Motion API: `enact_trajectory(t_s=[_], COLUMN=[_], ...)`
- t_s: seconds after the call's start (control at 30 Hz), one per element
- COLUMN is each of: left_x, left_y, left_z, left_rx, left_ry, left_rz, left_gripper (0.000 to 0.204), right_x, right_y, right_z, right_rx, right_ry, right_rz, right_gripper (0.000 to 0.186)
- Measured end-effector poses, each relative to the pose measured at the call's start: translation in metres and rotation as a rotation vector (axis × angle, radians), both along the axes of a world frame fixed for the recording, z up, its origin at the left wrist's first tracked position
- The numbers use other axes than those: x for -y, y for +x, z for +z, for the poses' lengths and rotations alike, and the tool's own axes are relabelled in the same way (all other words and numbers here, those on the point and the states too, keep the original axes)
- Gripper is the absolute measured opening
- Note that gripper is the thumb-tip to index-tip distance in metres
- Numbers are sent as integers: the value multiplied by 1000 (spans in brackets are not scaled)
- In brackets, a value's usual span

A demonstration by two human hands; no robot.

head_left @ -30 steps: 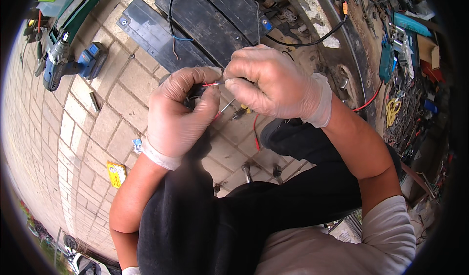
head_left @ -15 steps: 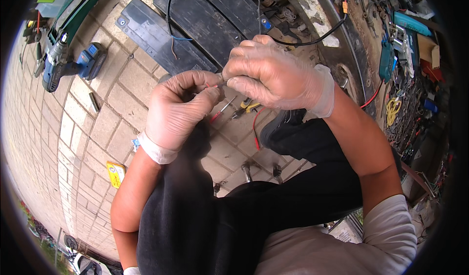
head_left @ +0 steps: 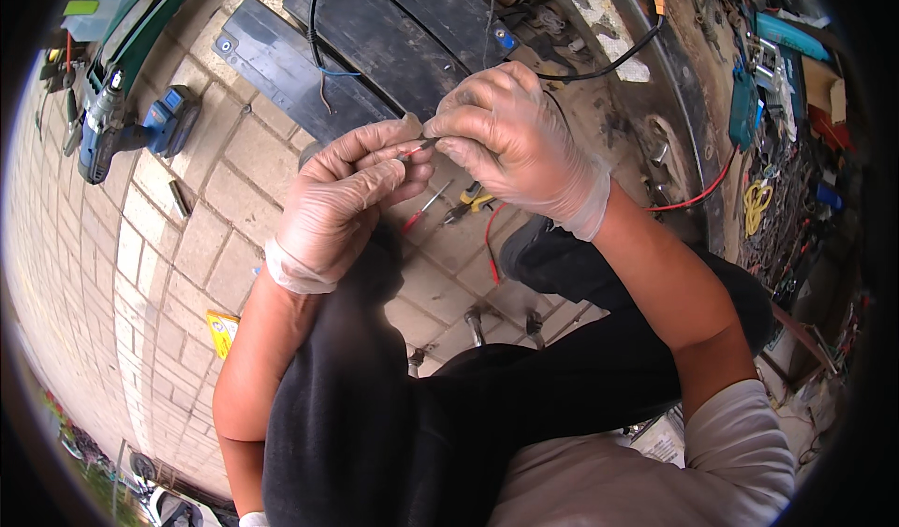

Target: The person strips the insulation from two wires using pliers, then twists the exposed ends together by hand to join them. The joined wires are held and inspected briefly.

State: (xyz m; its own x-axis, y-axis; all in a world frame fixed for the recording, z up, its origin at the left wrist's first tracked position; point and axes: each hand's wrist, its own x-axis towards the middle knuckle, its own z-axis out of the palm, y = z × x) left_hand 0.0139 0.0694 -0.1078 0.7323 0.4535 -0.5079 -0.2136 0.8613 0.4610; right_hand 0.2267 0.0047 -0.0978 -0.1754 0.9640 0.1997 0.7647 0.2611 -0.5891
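Item: thin red insulated wire [head_left: 410, 150], now being pinched between both gloved hands above the paving-brick floor [head_left: 187, 246]. Left hand [head_left: 342, 199], grip clenched on the wire; right hand [head_left: 515, 143], grip closing on its metal tip at 3 o'clock. Hands are drawing closer together than a second ago, suggesting fine end work. Black flat panels [head_left: 375, 40] at 12 o'clock.

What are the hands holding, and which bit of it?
Both hands, left hand and right hand, pinch a thin red wire at its end, between the fingertips.
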Motion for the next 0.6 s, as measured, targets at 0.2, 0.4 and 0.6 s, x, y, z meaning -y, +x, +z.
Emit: enact_trajectory(t_s=[0.2,0.4,0.6], left_x=[-1,1,5], left_y=[-2,1,1], left_z=[-1,3,7], left_rx=[10,-76,-161], left_ry=[-71,27,224], left_rz=[-96,-196,-249], left_gripper=[33,31,35], right_x=[19,61,65], right_y=[0,-3,-36], right_z=[4,8,14], right_rx=[-5,-252,-850], right_ry=[28,-516,-566], right_rz=[-170,-447,-577], right_gripper=[16,16,27])
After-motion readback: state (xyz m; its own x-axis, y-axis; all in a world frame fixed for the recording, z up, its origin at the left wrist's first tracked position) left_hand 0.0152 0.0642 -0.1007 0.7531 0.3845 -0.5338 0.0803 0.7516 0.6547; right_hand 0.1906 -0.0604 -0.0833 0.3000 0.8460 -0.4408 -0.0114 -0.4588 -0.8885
